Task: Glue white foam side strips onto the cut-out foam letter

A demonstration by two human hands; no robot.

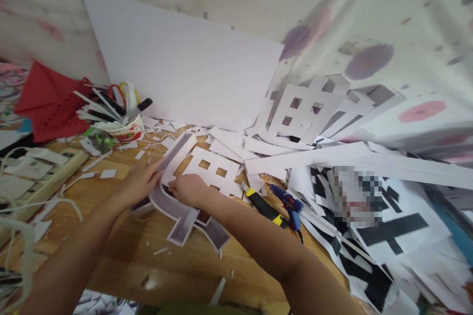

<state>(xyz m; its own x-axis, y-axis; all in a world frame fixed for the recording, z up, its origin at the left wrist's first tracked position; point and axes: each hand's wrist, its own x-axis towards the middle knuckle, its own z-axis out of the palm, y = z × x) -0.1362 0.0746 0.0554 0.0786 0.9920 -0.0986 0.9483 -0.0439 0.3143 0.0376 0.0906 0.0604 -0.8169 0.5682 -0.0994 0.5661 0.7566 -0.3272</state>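
Note:
Between my hands stands a white, open-backed letter shape [184, 229] with raised walls, made of thin board, on the wooden table. My left hand [147, 177] is closed on its left wall, near the upper part. At the inner side of the same curved wall, my right hand [186, 189] has its fingers pressed together; the fingertips touch the shape. Just behind my right hand lies a flat white cut-out [229, 170] with square holes. To the right are a yellow and black cutter [266, 208] and a blue glue gun [290, 202].
White board scraps and strips [314, 157] cover the back of the table [148, 266]. A large white sheet [185, 64] leans on the curtain. At the left are a tool-filled cup [129, 130] and a power strip [48, 177]; printed papers [402, 221] lie right.

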